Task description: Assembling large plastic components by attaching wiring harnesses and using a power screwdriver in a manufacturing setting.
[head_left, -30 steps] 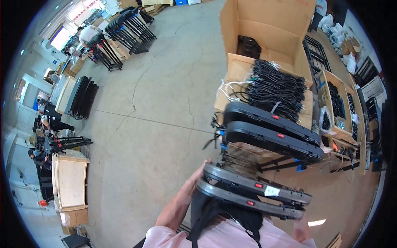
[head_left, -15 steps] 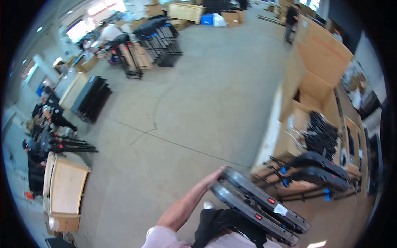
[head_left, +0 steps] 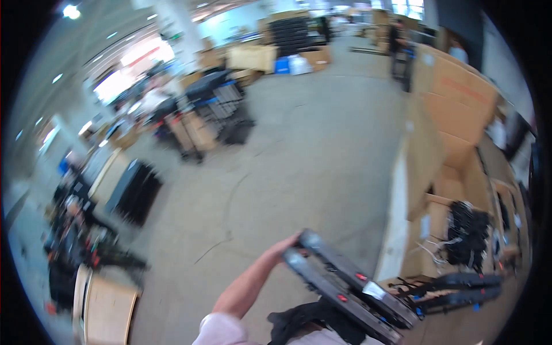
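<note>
My left hand point(head_left: 287, 244) is closed round the far end of two long grey-and-black panels point(head_left: 330, 257) with rounded ends and small red parts on their edges. They lie side by side, slanting across the front of my body toward the lower right. A white label sits on one of them. My right hand is not in view; the near ends of the panels run to the lower edge. Dark cloth point(head_left: 313, 316) hangs at my front beside the panels. Similar black panels point(head_left: 460, 282) with frame legs rest to the right.
A large open cardboard box point(head_left: 460, 109) with black cables point(head_left: 468, 236) stands at the right. Along the left are a black stack point(head_left: 133, 190), a pale wooden crate point(head_left: 109, 310) and blurred people. Another person point(head_left: 398, 43) stands far off. Concrete floor point(head_left: 299, 161) stretches ahead.
The view has tilted up and blurred, so the surroundings sit lower. The panels stay in my left hand, slightly further left in the picture. The black panels at right appear lower.
</note>
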The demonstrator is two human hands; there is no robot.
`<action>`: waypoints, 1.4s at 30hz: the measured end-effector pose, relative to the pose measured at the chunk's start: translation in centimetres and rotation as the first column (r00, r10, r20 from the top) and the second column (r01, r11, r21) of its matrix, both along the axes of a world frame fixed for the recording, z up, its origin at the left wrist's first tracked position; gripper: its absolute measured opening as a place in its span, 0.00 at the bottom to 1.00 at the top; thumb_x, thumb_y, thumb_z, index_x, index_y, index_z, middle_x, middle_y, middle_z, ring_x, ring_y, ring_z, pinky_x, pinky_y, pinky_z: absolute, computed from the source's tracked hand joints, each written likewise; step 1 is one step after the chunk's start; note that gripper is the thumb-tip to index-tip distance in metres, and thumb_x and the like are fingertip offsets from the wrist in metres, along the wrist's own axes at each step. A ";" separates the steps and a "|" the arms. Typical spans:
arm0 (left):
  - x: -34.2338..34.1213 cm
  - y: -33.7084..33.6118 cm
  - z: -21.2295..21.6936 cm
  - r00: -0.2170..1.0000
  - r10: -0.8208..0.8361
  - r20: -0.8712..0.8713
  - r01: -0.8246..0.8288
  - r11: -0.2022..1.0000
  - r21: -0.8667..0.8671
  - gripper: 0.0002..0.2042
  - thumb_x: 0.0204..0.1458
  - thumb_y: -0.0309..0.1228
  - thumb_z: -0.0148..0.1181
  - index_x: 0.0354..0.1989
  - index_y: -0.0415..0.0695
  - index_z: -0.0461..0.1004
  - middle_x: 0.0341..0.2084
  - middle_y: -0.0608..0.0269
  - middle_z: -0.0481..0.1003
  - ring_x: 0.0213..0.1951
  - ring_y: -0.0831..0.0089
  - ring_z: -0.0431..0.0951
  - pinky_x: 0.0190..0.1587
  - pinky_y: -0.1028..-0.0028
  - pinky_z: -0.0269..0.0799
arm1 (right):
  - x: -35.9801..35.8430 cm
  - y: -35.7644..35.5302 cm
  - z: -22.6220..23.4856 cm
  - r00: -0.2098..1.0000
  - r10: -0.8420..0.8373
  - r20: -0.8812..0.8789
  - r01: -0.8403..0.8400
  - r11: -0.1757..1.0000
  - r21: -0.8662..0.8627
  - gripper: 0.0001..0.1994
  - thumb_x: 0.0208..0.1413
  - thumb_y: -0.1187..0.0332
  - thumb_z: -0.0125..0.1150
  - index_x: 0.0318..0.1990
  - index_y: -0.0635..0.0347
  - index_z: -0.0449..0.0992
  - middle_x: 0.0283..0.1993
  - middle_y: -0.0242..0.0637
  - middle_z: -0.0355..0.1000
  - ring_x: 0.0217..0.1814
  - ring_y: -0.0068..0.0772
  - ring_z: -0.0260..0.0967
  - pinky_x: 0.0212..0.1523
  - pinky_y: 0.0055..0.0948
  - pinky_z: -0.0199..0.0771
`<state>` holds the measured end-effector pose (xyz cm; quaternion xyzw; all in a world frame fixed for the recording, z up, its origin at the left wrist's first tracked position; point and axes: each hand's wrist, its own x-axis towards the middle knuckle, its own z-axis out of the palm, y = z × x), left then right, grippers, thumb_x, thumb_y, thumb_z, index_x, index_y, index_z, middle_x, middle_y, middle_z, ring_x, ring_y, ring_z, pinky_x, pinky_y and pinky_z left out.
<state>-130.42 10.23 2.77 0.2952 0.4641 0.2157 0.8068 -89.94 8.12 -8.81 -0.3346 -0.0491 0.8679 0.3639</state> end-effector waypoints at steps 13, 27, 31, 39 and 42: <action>-1.5 29.8 -3.4 0.971 -0.188 -0.147 0.180 0.981 -0.070 0.17 0.69 0.47 0.51 0.46 0.47 0.76 0.29 0.68 0.78 0.25 0.77 0.80 0.25 0.72 0.78 | 7.0 12.0 0.6 0.941 -0.336 0.041 0.334 0.942 0.037 0.31 0.63 0.36 0.49 0.62 0.49 0.75 0.61 0.49 0.76 0.55 0.66 0.74 0.48 0.84 0.72; 11.2 61.2 -0.2 0.830 -0.558 -0.031 0.548 0.803 0.232 0.19 0.68 0.51 0.49 0.42 0.47 0.76 0.27 0.71 0.77 0.25 0.79 0.78 0.25 0.75 0.75 | 7.1 29.3 2.3 0.825 -0.564 0.015 0.564 0.826 0.007 0.32 0.62 0.36 0.49 0.62 0.49 0.75 0.60 0.49 0.76 0.54 0.66 0.74 0.48 0.84 0.72; 17.2 67.9 -1.5 0.835 -0.549 0.030 0.521 0.807 0.278 0.18 0.68 0.49 0.50 0.42 0.48 0.77 0.29 0.71 0.78 0.26 0.79 0.78 0.26 0.75 0.74 | 11.4 34.4 0.8 0.799 -0.601 -0.024 0.602 0.799 0.017 0.32 0.62 0.35 0.49 0.62 0.49 0.75 0.60 0.49 0.76 0.54 0.65 0.74 0.47 0.84 0.72; 30.1 86.1 -7.8 0.670 -0.712 -0.208 0.735 0.600 0.315 0.29 0.60 0.65 0.48 0.47 0.53 0.80 0.30 0.67 0.82 0.25 0.71 0.80 0.21 0.63 0.72 | 16.0 57.6 -1.7 0.897 -0.392 -0.206 0.405 0.914 0.025 0.32 0.62 0.35 0.49 0.62 0.48 0.75 0.60 0.49 0.76 0.53 0.65 0.74 0.47 0.84 0.72; 39.7 90.7 -6.3 0.531 -0.794 -0.295 0.842 0.535 0.075 0.31 0.53 0.72 0.49 0.43 0.57 0.80 0.27 0.68 0.81 0.23 0.67 0.79 0.21 0.62 0.73 | 19.7 62.0 -2.5 0.883 -0.412 -0.224 0.420 0.907 -0.011 0.32 0.62 0.35 0.49 0.62 0.48 0.75 0.59 0.49 0.76 0.53 0.65 0.74 0.47 0.84 0.72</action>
